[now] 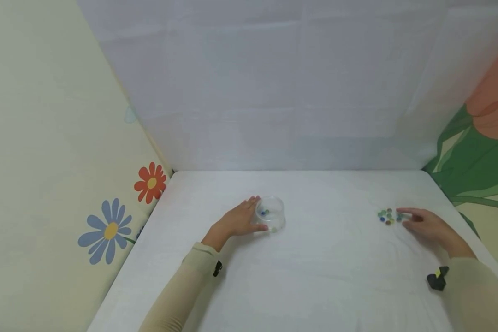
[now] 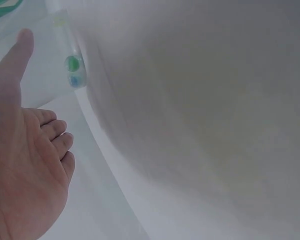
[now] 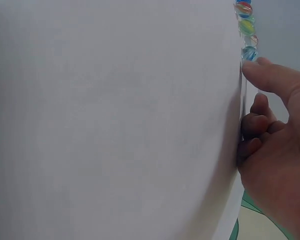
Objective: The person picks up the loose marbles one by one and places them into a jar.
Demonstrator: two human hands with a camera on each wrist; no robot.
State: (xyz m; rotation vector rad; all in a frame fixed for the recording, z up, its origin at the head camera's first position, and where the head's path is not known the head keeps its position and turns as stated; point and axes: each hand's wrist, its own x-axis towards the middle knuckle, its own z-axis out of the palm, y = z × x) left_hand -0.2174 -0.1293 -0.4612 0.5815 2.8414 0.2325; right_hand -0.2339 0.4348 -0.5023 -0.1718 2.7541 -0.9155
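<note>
A clear round tub (image 1: 277, 216) stands on the white-covered table, with a few marbles (image 1: 266, 212) seen through it. My left hand (image 1: 238, 220) holds its left side, thumb across the front and fingers behind. In the left wrist view a green marble (image 2: 72, 63) and a blue one show low in the tub. A pale green marble (image 1: 274, 230) is at the tub's front base; inside or outside, I cannot tell. My right hand (image 1: 429, 227) reaches a cluster of glass marbles (image 1: 382, 219), thumb and index finger apart beside a bluish marble (image 3: 249, 53). Its other fingers are bent.
White cloth covers the table (image 1: 315, 267), and a white sheet (image 1: 290, 92) hangs behind it. Painted flowers (image 1: 110, 230) mark the left wall; a large tulip pattern (image 1: 494, 110) is on the right. Table surface separates the tub from the marble cluster.
</note>
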